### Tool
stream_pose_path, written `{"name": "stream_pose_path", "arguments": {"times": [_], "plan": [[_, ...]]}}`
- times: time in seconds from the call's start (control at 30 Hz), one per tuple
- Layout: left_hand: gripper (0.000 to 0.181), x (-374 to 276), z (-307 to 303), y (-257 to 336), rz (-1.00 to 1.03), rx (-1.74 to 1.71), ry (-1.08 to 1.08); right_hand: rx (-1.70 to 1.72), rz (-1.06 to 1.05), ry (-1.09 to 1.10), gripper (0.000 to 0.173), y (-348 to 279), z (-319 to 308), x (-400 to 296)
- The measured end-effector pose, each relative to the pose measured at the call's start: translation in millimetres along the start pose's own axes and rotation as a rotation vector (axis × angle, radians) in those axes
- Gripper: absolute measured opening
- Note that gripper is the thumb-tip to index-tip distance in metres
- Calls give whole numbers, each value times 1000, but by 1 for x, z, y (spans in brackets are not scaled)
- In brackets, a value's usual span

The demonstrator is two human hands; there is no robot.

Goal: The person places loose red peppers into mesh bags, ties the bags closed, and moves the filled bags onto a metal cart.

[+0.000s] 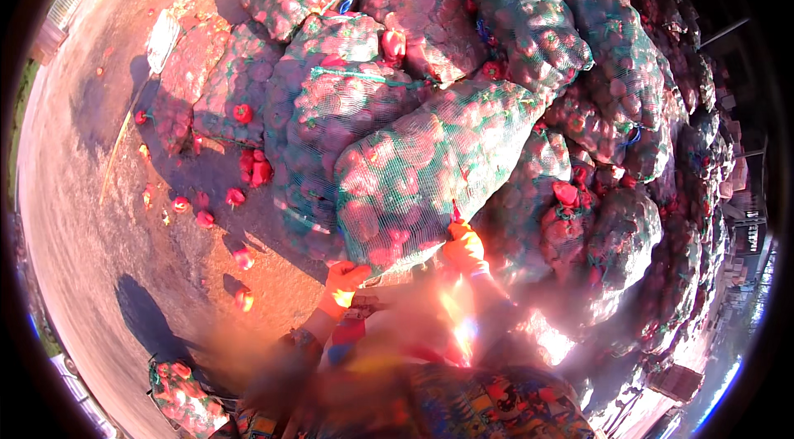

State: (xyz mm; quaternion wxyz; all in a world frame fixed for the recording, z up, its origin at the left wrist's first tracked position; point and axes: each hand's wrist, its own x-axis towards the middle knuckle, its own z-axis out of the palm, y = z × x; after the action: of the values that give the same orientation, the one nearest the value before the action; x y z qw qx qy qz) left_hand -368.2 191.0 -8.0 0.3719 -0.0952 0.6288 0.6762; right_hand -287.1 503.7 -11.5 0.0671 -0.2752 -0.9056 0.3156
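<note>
A green mesh sack (434, 160) full of red peppers lies slanting across other sacks in front of me. My left hand (344, 284), in an orange glove, pinches the netting at the sack's near lower corner. My right hand (465, 248), gloved in orange too, is closed around a slim red object (456, 212), seemingly a small tool. Its tip lies against the mesh on the sack's near right side; its exact kind is too small to tell. Glare and blur cover part of my forearms.
More pepper sacks (527, 17) are heaped behind and to the right. Loose red peppers (255, 168) are scattered on the dirt ground (80, 209) at left, near a long thin stick (118, 153). A container of peppers (183, 398) stands at lower left.
</note>
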Motion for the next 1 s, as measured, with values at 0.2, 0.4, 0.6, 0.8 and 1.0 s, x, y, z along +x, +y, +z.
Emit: {"name": "stream_pose_path", "arguments": {"times": [0.2, 0.4, 0.6, 0.8, 1.0], "plan": [[45, 5, -17, -1, 296, 828, -457, -224, 382, -579, 34, 108, 112, -151], [41, 20, -58, -131, 233, 1321, -760, -426, 491, -999, 51, 105, 164, -209], [39, 19, -68, -209, -317, 1441, -694, -406, 258, -1154, 43, 100, 148, -198], [39, 14, -61, -241, -220, 1599, -651, -78, 12, -138, 26, 117, 46, -71], [38, 8, -84, -276, -139, 1599, -491, -524, -72, 116, 44, 208, 8, 49]]}}
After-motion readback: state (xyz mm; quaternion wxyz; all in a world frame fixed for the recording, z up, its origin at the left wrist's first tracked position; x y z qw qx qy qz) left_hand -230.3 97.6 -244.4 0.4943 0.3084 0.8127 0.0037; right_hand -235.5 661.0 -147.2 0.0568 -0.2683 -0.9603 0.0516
